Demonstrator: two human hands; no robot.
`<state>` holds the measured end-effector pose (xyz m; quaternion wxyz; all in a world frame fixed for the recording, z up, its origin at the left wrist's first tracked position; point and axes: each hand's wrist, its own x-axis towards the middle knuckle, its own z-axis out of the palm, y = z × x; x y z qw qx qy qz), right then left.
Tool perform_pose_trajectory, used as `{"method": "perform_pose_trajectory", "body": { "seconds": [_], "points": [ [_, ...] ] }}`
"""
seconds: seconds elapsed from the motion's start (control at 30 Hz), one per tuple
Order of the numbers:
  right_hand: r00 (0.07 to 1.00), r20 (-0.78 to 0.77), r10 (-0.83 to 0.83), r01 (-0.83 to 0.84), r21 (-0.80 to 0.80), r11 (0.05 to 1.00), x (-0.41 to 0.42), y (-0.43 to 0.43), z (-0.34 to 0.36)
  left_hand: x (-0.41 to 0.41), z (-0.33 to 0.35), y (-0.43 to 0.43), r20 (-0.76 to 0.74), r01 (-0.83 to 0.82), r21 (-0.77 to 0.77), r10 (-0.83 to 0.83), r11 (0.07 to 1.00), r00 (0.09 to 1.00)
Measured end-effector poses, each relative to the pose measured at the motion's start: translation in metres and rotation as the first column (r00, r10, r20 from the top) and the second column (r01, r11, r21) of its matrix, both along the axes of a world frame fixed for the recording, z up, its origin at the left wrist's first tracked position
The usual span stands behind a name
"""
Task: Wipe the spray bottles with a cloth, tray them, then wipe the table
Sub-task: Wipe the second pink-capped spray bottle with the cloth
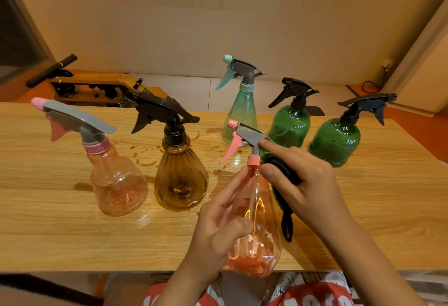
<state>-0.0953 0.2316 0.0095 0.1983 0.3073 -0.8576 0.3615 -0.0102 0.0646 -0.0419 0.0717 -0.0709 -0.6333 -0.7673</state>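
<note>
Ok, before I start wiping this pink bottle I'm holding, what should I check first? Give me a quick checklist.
1. Translucent pink faceted spray bottle held firmly: the left grip wraps its body. Ok.
2. Spray head steadied: the right grip pinches the pink collar and grey head. Ok.
3. Cloth ready: a dark green-and-black item sits under the right grip. Whether it is the cloth: cannot tell.
4. Tray within reach: none in view. Not ok.
5. Wooden table dry: brown spills lie near the amber ribbed bottle. Not ok.
</note>
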Motion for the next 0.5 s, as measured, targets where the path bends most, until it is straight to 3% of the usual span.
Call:
{"method": "perform_pose_trajectory", "body": {
  "seconds": [0.2,0.37,0.5],
  "points": [
    [0.998,-0.054,-0.022,0.018,-0.067,0.998,-0.007,0.004,0.005,0.0,0.001,0.001,-0.002,0.026,0.016,-0.026,1.0,1.0],
    [0.992,-0.09,0.089,-0.093,-0.038,0.995,-0.003,0.005,-0.002,0.0,0.001,0.0,0.021,-0.002,0.031,0.002,1.0,1.0],
    [0.998,-0.061,0.031,-0.041,-0.182,0.982,-0.01,0.006,0.004,0.0,0.002,0.001,0.02,0.014,0.001,-0.014,1.0,1.0]
  ]
}}
